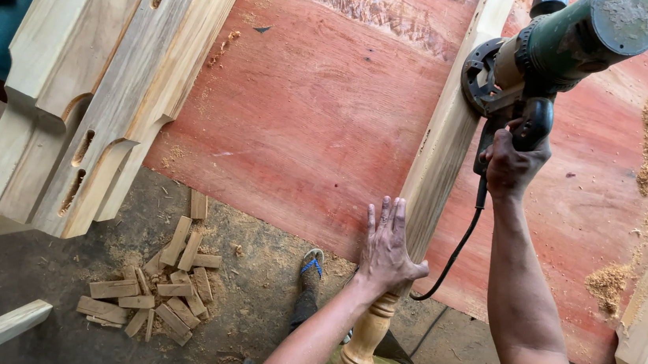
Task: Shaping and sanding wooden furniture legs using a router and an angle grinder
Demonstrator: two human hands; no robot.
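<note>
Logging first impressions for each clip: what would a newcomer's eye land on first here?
First, the green power tool at upper right, gripped by the right hand and set on a pale wooden post lying across the red plywood sheet. The left hand presses flat on the post's lower end. On the floor at lower left lies a heap of wood offcuts.
</note>
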